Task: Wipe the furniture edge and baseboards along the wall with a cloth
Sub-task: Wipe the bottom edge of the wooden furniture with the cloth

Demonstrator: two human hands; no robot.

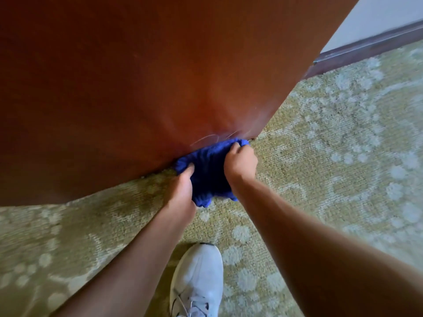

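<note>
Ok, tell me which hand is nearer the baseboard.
Right. The right hand grips the blue cloth on the side toward the baseboard; the left hand grips its far side.

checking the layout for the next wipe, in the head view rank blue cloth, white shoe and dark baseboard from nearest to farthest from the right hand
1. Blue cloth: gripped by the right hand, against the foot of the wooden furniture.
2. White shoe: on the carpet below the hands, toward the person.
3. Dark baseboard: along the wall, upper right, past the furniture corner.
</note>
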